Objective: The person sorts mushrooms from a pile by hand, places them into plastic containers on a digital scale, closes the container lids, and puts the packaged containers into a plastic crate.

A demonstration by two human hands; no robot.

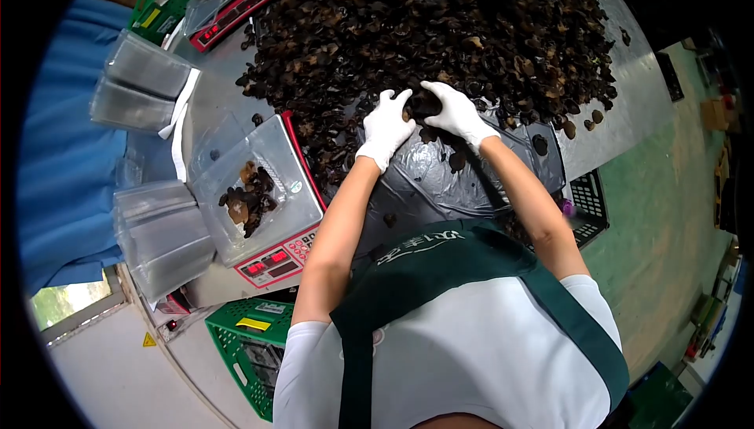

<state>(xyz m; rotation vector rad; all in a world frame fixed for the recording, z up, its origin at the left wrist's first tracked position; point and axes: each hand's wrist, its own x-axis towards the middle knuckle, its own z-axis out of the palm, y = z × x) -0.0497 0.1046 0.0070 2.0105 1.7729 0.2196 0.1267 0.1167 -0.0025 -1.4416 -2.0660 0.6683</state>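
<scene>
Gathering fungus (425,104) at the near edge of the pile (440,32), I had my left hand (387,127) and right hand (459,112) half-curled about it, hold untellable; next seemed to call for closing in.

The left hand (386,126) and the right hand (455,113) are both gloved in plain white, against heaped pieces (440,36) mottled black and dark brown with tan flecks and a glossy dark-grey plastic sheet (420,166). The apron (428,260) is deep green with white lettering over a plain white shirt (463,342), while the near scale (292,258) pairs a silver-grey top with a red-and-white panel and glowing red digits. The curtain (67,130) is blue, the floor (640,201) worn green, the tabletop (580,154) silver-grey, and the lower crate (224,323) bright green with a yellow label (253,324).
</scene>
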